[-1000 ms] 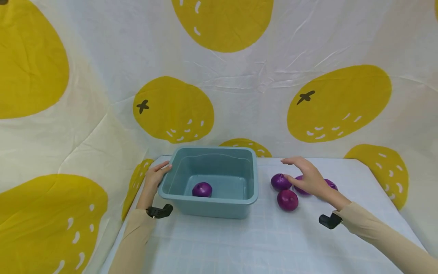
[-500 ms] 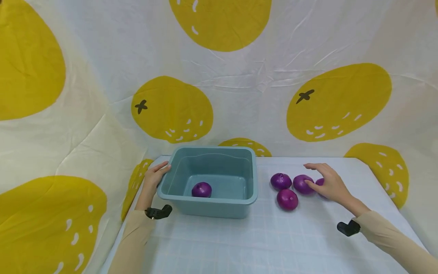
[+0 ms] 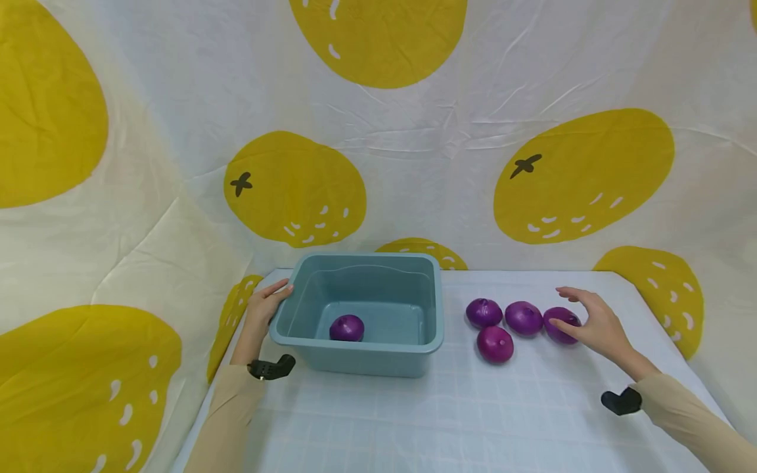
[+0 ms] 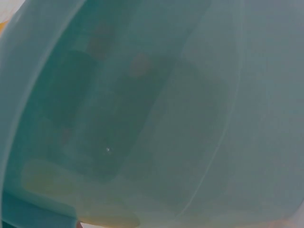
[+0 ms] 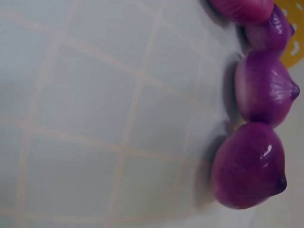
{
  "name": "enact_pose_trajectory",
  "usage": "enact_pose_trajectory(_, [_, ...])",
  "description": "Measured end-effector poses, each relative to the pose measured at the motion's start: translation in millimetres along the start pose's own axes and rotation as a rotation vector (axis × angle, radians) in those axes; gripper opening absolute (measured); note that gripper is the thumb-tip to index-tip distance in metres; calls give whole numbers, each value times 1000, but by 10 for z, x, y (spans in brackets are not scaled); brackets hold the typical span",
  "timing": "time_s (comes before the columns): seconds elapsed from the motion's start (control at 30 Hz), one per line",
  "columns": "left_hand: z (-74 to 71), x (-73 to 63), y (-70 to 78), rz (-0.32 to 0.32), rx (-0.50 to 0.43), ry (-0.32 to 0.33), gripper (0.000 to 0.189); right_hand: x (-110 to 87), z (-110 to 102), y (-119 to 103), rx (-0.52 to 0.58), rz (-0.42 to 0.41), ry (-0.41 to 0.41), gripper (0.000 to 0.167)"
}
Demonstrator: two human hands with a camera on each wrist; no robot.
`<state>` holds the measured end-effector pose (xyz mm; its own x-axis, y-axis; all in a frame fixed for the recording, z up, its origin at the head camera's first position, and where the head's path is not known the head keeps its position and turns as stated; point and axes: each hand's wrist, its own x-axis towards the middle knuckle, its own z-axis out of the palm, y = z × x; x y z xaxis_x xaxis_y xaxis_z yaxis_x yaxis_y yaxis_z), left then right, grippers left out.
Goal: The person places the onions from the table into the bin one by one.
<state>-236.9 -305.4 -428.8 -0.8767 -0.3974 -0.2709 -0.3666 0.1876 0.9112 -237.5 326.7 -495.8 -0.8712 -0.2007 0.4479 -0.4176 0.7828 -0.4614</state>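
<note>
In the head view, my left hand (image 3: 263,310) rests against the left side of a blue-green plastic basin (image 3: 367,360), fingers extended along its outside. One purple onion (image 3: 347,328) lies inside the basin. The basin wall (image 4: 156,118) fills the left wrist view. To the right, my right hand (image 3: 602,328) reaches to the rightmost onion (image 3: 562,326), its thumb in front and its fingers spread apart above. That onion (image 5: 248,166) is nearest in the right wrist view, its pointed tip to the right; the hand's fingers are out of that frame.
Left of the rightmost onion sit a purple onion (image 3: 523,318), another with its tip up (image 3: 483,313) and a redder onion (image 3: 495,345) in front. A pale checked cloth (image 3: 449,420) covers the table. A fruit-printed curtain (image 3: 426,171) hangs behind.
My right hand has moved rightward past the other onions to the rightmost one, uncovering those behind it. My left hand and the basin have stayed in place.
</note>
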Motion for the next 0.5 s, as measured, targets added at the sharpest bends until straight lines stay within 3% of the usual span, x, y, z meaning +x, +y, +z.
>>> enact_pose_trajectory(0.13, [-15, 0, -18, -11, -9, -4, 56, -66, 8, 104, 17, 73, -36, 72])
enact_pose_trajectory(0.33, [-28, -12, 9, -17, -21, -27, 57, -96, -21, 248, 136, 202, -102, 84])
enact_pose_trajectory(0.5, [-11, 4, 13, -21, -34, -39, 57, -115, -3, 349, 176, 263, -152, 90])
